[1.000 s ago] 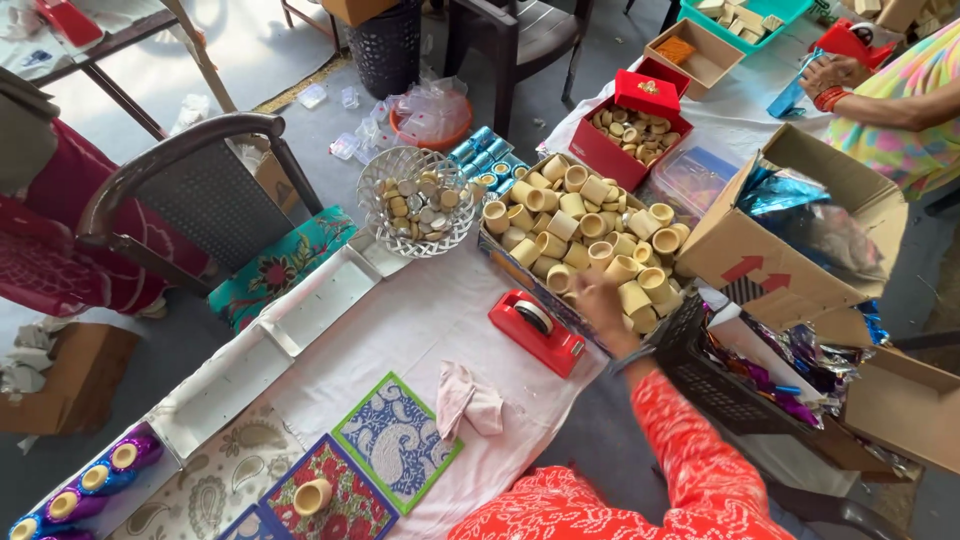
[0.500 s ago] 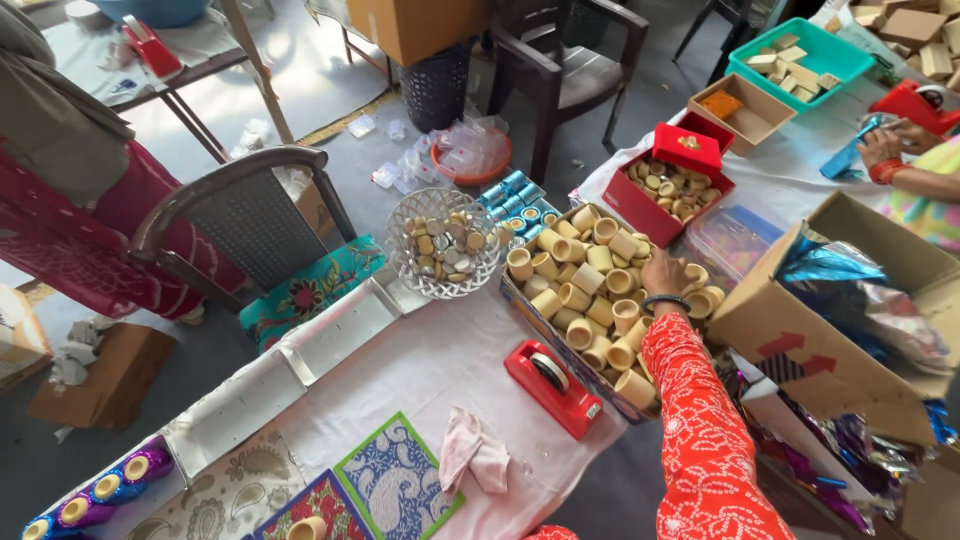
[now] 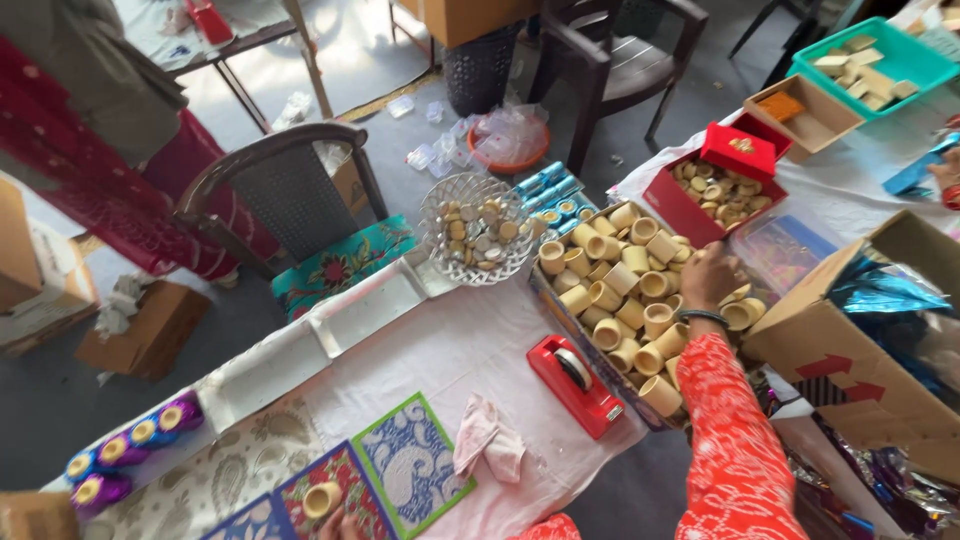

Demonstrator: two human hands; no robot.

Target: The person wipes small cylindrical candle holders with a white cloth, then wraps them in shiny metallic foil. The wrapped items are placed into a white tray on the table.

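Right hand (image 3: 708,275) down among cream paper cups (image 3: 620,290) in a box near the tabletop's right edge.

Purple spools (image 3: 130,450) at the left corner; white trays (image 3: 365,305) along the far edge; patterned blue and red cards (image 3: 415,460) at the near edge, one cream cup (image 3: 322,498) on them, barely seen left hand (image 3: 345,525) beside it, grip impossible to tell. Pink cloth (image 3: 485,450), red tape dispenser (image 3: 575,385) hard against the box. Glass bowl (image 3: 478,228) behind. Right grip curled over a cup, whether pinching unclear. Cardboard box (image 3: 850,370) crowding the right.
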